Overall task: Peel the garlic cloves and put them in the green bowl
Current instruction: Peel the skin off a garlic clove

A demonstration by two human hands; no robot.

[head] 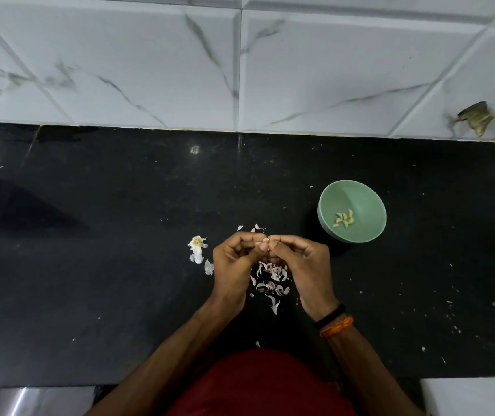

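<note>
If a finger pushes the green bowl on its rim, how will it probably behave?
The green bowl is small and holds only a few peeled cloves, so it is probably light and may slide on the polished black counter. Its rounded sides narrow toward the base, so pressing the rim could tip it.

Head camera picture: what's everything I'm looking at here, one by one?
green bowl: one, pale green, on the counter, right of the hands.
peeled cloves: a small cluster, exact count unclear, yellowish, inside the bowl.
garlic clove: one, pale, pinched between both hands' fingertips, mostly hidden.
garlic skins: many, white-pink, scattered on the counter under and between the hands.
garlic bulb remnant: one, white, on the counter left of the hands.
counter: one, black, speckled with small white flecks.
wall tiles: several, white marbled, behind the counter; one chipped at far right.
wristbands: two, black and orange, on the right wrist.
left hand: one, pinching the clove.
right hand: one, pinching the clove.
</note>
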